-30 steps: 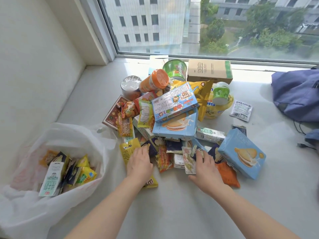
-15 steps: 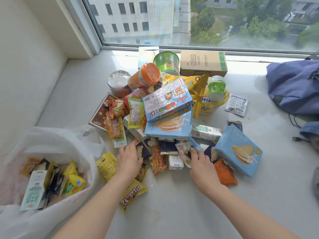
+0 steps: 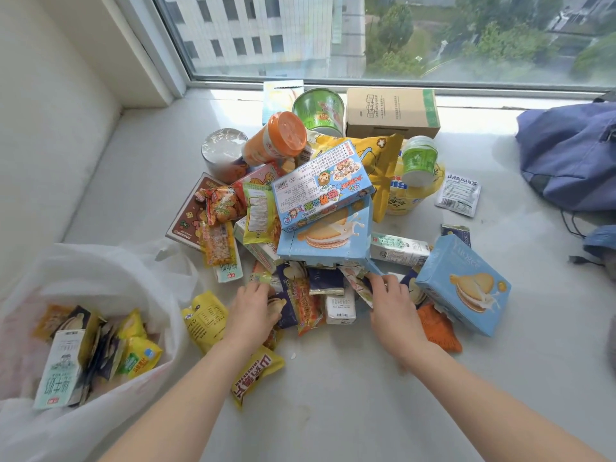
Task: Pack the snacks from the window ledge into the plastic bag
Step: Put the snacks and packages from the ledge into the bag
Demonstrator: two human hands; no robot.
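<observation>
Both hands had crept deeper into the snack heap since a moment before, and two yellow packets [image 3: 204,320] now lay clear beside the left wrist. From the head camera, the left hand [image 3: 250,311] lay palm down with fingers curled over small dark sachets [image 3: 283,306]; the right hand [image 3: 391,306] pinched a crumpled wrapper [image 3: 358,283] under the blue biscuit box [image 3: 328,240]. Tubs and cartons crowded the window side. Left of the heap, the plastic bag [image 3: 110,281] gaped, already holding packets. A blue backpack [image 3: 566,155] occupied the ledge's right end; bare ledge [image 3: 350,395] remained in front.
</observation>
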